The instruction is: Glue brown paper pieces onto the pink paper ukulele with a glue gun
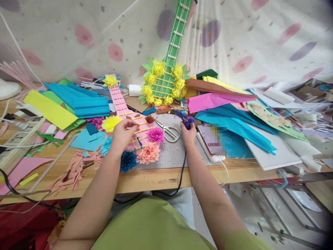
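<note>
A pink paper guitar (pixel 121 100) lies on the grey cutting mat, with paper flowers around its body, among them a yellow flower (pixel 111 123), a magenta flower (pixel 155 135), a peach flower (pixel 148 153) and a dark blue flower (pixel 128 161). Over the guitar's body is my left hand (pixel 125 133), thumb and fingers pinched together; anything between them is too small to make out. My right hand (pixel 189 133) is wrapped round a blue glue gun (pixel 186 119) at the mat's right side. Between my hands lie scissors (pixel 170 133).
Behind stands a green paper guitar (pixel 173 52) ringed with yellow flowers. Folded crepe paper lies left (pixel 83 102) and right (pixel 223 100). A phone (pixel 211 139) rests on a white power strip, right of the glue gun. Peach paper scraps (pixel 74 170) are strewn at left; a black cord (pixel 183 173) crosses the table edge.
</note>
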A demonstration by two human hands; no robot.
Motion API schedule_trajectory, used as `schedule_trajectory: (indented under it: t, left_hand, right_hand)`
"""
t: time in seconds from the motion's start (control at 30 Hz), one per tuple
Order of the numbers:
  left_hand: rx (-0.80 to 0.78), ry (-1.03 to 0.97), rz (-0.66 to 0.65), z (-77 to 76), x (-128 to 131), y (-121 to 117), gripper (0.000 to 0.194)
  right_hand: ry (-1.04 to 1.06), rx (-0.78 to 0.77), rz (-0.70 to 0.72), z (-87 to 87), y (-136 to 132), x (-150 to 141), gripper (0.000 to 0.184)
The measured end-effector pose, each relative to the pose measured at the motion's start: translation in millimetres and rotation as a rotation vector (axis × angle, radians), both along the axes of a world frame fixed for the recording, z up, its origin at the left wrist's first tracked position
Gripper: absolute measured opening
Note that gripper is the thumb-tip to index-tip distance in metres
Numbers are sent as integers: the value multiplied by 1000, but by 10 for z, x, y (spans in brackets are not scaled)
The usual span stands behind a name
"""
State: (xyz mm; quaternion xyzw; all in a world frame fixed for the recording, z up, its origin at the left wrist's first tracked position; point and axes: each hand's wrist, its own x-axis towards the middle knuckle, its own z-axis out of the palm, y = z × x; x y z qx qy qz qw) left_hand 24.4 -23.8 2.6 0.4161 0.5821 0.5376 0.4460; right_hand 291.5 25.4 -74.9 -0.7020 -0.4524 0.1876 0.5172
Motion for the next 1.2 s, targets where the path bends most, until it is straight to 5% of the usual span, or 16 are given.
schedule_trajectory:
  t: [0.2, 0.4, 0.83, 1.2]
  left_hand:
    - [-2, -90, -2, 41, 44, -1, 22]
    - [0, -129, -40, 76, 113, -2, 31]
    - [-44, -149, -25, -18, 211, 7, 16]
    - [-125, -259, -8, 125, 216, -21, 18]
  right_hand:
    - [400, 206, 215, 408, -31, -256, 33]
    - [577, 82, 488, 704, -92, -581, 33]
    - [670, 23, 787, 833, -186, -1085, 44]
    - [566, 21, 786, 710, -139, -1196, 45]
